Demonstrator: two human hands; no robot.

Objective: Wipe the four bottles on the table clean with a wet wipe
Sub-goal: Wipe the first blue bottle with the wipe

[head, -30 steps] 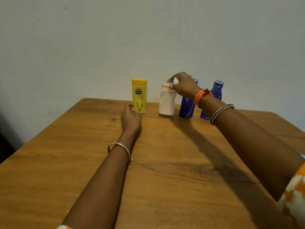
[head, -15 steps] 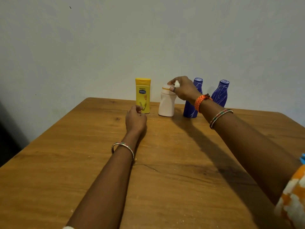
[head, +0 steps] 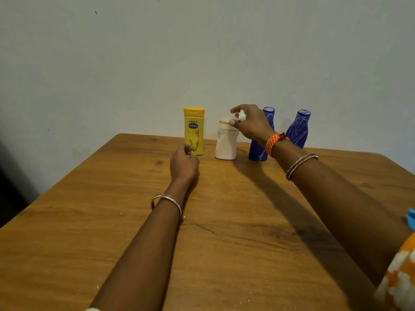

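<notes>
Along the table's (head: 112,221) far edge, left to right: yellow bottle (head: 194,130) beside my loosely curled, empty left hand (head: 184,163); white bottle (head: 226,142), cap under my right hand (head: 250,123) pinching the wet wipe (head: 241,115), liable to topple if pushed sideways; two blue bottles (head: 298,130); all closed, contents unseen.

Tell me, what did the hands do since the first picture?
The right hand, pinching the wet wipe, lifted slightly off the white bottle's cap and now hovers just above it. The left hand stayed on the table by the yellow bottle, fingers loosely curled. All four bottles, both blue bottles included, stayed upright in their row.
</notes>
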